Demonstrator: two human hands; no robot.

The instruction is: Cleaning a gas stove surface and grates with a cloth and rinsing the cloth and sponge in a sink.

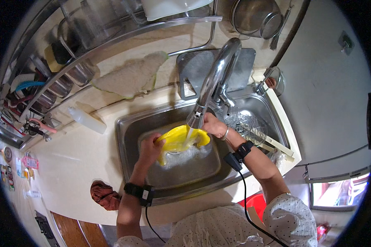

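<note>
A yellow cloth (181,137) is stretched between my two hands over the steel sink basin (185,180). My left hand (150,147) grips its left end. My right hand (214,125) is beside the faucet head; its fingers are partly hidden behind the spout, at the cloth's right side, and I cannot tell exactly how they hold it. From the chrome faucet (211,80) a stream of water runs onto the cloth's middle. Below it, water splashes and foams in the basin.
A crumpled reddish-brown cloth (105,195) lies left of the sink, and a translucent bottle (87,119) farther back. A wire rack (249,126) sits in the small right basin. Behind stand a grey board (244,69), a pale cloth (131,75) and a metal dish shelf (117,34).
</note>
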